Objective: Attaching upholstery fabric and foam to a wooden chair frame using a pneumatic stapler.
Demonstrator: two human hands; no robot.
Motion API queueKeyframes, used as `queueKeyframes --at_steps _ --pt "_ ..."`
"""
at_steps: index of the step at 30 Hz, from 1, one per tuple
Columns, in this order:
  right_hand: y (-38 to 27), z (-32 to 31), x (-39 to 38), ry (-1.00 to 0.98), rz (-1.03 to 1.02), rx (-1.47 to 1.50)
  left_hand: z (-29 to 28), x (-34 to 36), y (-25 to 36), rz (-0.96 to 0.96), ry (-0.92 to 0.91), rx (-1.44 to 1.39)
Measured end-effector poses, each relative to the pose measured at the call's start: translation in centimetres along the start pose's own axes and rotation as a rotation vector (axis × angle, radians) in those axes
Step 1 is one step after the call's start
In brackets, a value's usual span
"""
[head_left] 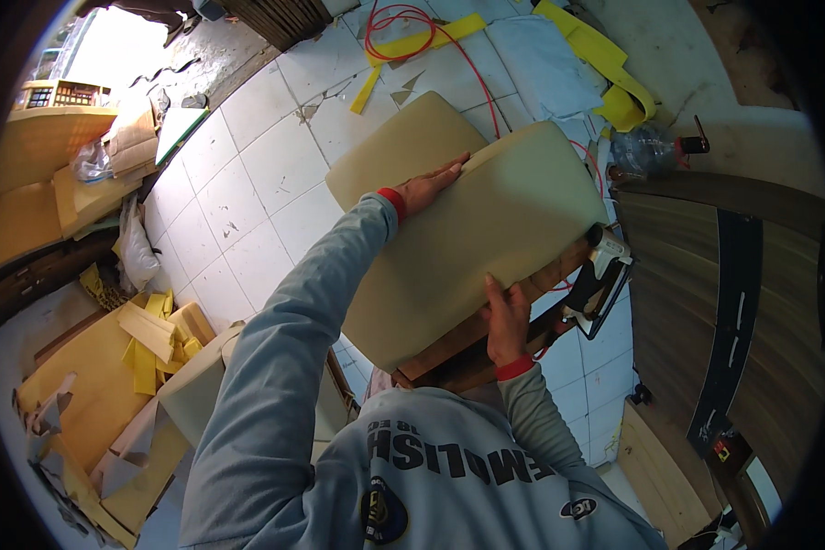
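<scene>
A beige upholstered seat pad [486,211] lies in front of me on a brown wooden frame [458,341]. My left hand [428,190] rests flat on its far left part, fingers stretched out together. At the near edge, my right hand [508,321] has its thumb up against the upholstery and its other fingers bent, partly hidden, closed at the edge. A second beige upholstered piece [411,137] sits just beyond the pad. Right of my right hand, a black and silver staple gun [600,275] hangs by the frame, touched by neither hand.
A red air hose [478,78] loops over the white tiled floor [234,188]. Yellow foam strips [605,55] and a white sheet [543,69] lie beyond. A clear bottle [646,149] stands by brown panels [674,293] at right. Foam scraps [147,344] and cardboard pile up at left.
</scene>
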State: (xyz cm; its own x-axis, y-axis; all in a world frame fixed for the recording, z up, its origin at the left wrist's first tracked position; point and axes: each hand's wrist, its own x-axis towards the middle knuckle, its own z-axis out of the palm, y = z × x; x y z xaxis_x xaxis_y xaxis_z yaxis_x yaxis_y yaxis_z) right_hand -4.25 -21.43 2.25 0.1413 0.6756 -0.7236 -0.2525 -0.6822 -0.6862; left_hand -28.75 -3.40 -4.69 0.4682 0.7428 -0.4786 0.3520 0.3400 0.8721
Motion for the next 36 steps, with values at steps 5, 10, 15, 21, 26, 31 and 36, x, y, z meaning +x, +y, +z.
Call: queueKeyframes --at_steps 5,10,15,21,26,31,36 --pt "1.6 -3.1 0.0 -0.072 -0.004 -0.012 2.7 -0.4 0.0 0.029 0.103 0.07" --pt "3.7 -6.1 2.5 -0.18 -0.128 -0.193 1.3 -1.2 -2.4 0.045 0.004 -0.051" --pt "3.9 -6.4 2.7 -0.155 -0.018 -0.154 -0.8 -9.9 -6.3 -0.129 0.014 -0.087" --pt "3.7 -7.0 2.8 -0.214 -0.056 -0.147 4.2 -15.6 -6.9 -0.019 0.331 0.174" --pt "3.7 -7.1 3.2 -0.206 -0.053 -0.176 6.6 -19.1 -4.3 -0.202 0.491 0.436" --pt "2.8 -6.5 2.9 -0.185 0.006 -0.194 12.9 -16.2 -1.6 -0.09 0.651 0.779" --pt "2.6 -6.4 3.0 -0.215 0.029 -0.169 8.8 -4.1 2.0 0.125 0.602 0.604"
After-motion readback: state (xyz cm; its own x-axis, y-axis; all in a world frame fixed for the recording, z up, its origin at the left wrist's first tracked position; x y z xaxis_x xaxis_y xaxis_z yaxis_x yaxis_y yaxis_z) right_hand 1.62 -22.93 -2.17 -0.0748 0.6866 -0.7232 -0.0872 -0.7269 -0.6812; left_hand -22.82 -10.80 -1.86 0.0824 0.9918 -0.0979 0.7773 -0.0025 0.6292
